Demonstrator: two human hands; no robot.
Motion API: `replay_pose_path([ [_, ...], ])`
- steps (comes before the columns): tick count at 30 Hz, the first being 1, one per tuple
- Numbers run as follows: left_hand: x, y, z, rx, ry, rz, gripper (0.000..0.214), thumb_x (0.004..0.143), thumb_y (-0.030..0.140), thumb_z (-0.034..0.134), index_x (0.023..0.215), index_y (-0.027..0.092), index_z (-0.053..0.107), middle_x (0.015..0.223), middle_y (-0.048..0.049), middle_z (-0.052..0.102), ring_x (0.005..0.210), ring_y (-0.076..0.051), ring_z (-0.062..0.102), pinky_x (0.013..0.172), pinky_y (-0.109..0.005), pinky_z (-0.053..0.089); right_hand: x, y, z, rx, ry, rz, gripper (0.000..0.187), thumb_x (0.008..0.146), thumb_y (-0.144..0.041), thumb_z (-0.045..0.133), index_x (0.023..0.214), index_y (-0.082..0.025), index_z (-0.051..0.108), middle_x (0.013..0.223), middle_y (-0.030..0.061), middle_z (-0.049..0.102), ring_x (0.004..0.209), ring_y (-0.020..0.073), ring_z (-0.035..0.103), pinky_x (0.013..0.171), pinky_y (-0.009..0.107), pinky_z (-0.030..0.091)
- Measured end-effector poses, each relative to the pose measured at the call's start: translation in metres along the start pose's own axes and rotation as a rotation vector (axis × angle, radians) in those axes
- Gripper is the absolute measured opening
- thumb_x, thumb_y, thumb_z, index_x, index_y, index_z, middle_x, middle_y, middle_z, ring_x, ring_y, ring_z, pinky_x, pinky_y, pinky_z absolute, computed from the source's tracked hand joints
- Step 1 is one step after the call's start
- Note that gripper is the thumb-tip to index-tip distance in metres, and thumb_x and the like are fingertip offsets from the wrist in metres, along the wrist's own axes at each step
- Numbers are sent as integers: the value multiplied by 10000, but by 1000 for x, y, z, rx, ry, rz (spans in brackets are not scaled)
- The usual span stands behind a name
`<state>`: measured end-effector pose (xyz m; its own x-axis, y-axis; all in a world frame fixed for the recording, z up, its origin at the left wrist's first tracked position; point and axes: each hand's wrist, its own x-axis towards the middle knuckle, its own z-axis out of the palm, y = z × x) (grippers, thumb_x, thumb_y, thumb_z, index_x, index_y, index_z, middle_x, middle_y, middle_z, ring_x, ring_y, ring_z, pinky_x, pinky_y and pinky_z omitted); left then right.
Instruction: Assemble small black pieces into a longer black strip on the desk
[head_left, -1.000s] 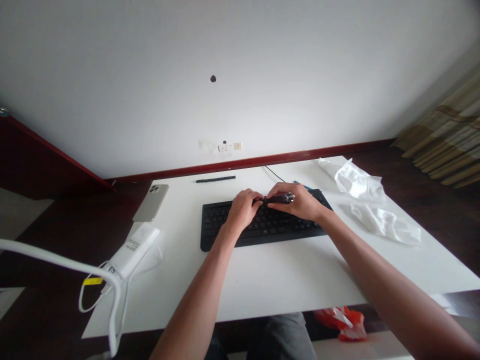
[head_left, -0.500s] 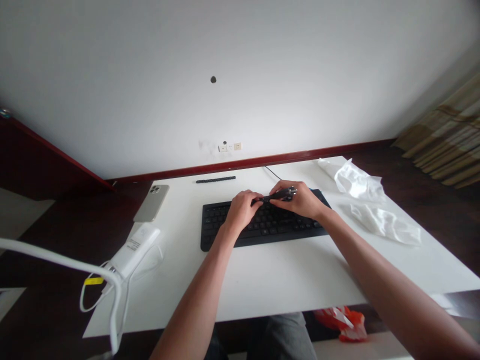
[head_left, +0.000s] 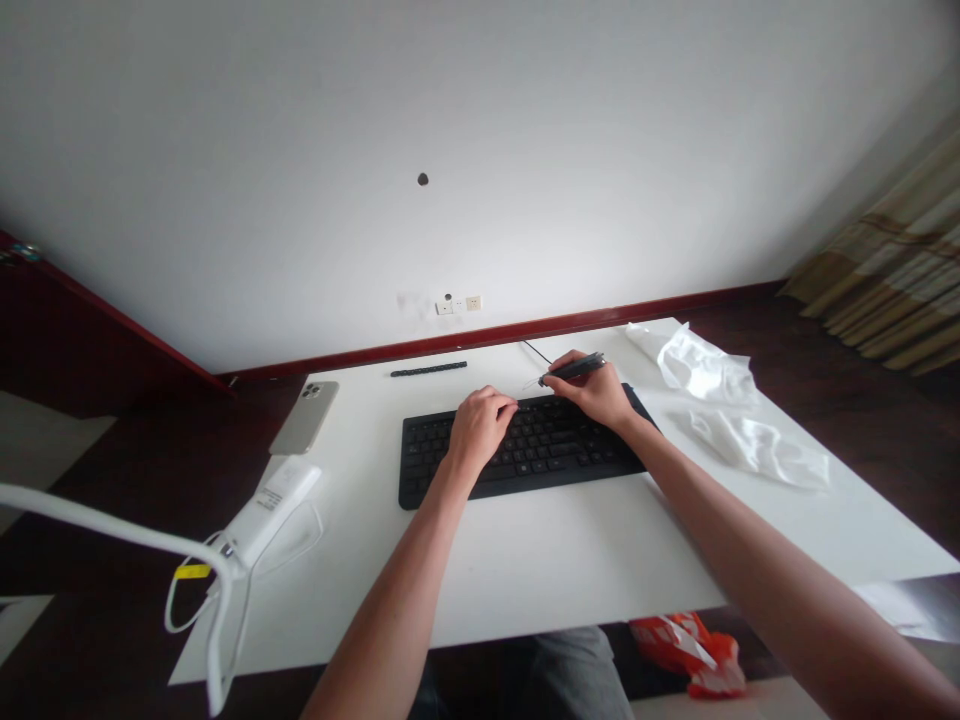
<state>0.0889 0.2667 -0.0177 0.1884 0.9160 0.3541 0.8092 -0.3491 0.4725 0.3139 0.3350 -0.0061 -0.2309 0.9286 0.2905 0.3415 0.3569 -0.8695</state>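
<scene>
A black keyboard (head_left: 525, 455) lies across the middle of a white table (head_left: 570, 560). My left hand (head_left: 478, 428) rests on the keys near the middle with its fingers curled and pinched together; what they hold is too small to make out. Just beyond the keyboard's far right edge, my right hand (head_left: 592, 388) grips a dark pen-shaped tool (head_left: 574, 369) with a thin pale tip pointing left towards my left hand.
A phone (head_left: 304, 417) lies face down at the far left. A white device (head_left: 271, 500) with white cables sits near the left edge. Crumpled clear plastic bags (head_left: 709, 368) lie at the right. A black strip (head_left: 428, 369) lies by the far edge. An orange bag (head_left: 686, 652) is under the table.
My hands have drawn apart. The right hand pulled the dark tool away to the right and beyond the keyboard, and a thin pale tip now shows at its left end.
</scene>
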Motion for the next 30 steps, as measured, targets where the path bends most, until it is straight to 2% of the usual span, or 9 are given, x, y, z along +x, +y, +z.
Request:
replay_pose_path([
  [3, -1, 0, -1, -16, -3, -7, 199, 1014, 227, 590, 1032, 227, 789, 990, -47, 735, 921, -179, 698, 895, -304, 551, 0, 4, 1, 7, -5, 7, 385, 800, -552, 788, 954, -206, 723, 739, 34, 732, 673, 227, 704, 641, 345, 574],
  [7, -2, 0, -4, -109, 3, -20, 237, 980, 217, 652, 1200, 243, 736, 1128, -38, 725, 935, -165, 700, 899, -295, 567, 0, 5, 0, 11, -6, 8, 380, 808, -542, 783, 957, -198, 719, 705, 28, 725, 653, 219, 699, 638, 331, 559],
  [11, -2, -1, -3, -126, -28, 45, 170, 988, 196, 637, 1076, 253, 771, 1058, -18, 735, 952, -170, 699, 915, -310, 560, 0, 5, 0, 0, 6, 8, 374, 801, -540, 787, 938, -199, 719, 688, 22, 710, 648, 214, 698, 628, 315, 558],
  [14, -2, -2, -1, -107, -18, 70, 168, 988, 198, 639, 1057, 251, 782, 1016, -22, 746, 957, -185, 699, 924, -329, 556, 1, 7, 0, -1, 13, 3, 337, 808, -509, 788, 931, -202, 719, 716, 26, 718, 660, 211, 703, 634, 306, 561],
  [19, 0, -2, 2, -77, -15, 43, 166, 967, 218, 676, 1093, 247, 779, 1023, -31, 744, 957, -194, 706, 917, -328, 564, 1, 8, 1, 12, 9, 5, 302, 816, -481, 785, 930, -210, 714, 718, 24, 723, 655, 210, 702, 633, 306, 557],
  [24, 4, 2, 4, -16, -22, -22, 130, 948, 190, 691, 1036, 230, 779, 1012, -38, 740, 929, -194, 711, 909, -324, 563, 1, 8, 1, 1, -5, -6, 293, 821, -475, 777, 927, -210, 710, 697, 18, 711, 631, 208, 694, 622, 309, 543],
  [30, 12, 1, -12, 63, -116, -47, 112, 904, 191, 726, 983, 255, 772, 1013, -17, 741, 888, -193, 687, 822, -322, 556, 1, 8, -1, -22, 0, 4, 304, 826, -491, 772, 932, -211, 716, 692, 21, 714, 649, 214, 694, 626, 310, 542],
])
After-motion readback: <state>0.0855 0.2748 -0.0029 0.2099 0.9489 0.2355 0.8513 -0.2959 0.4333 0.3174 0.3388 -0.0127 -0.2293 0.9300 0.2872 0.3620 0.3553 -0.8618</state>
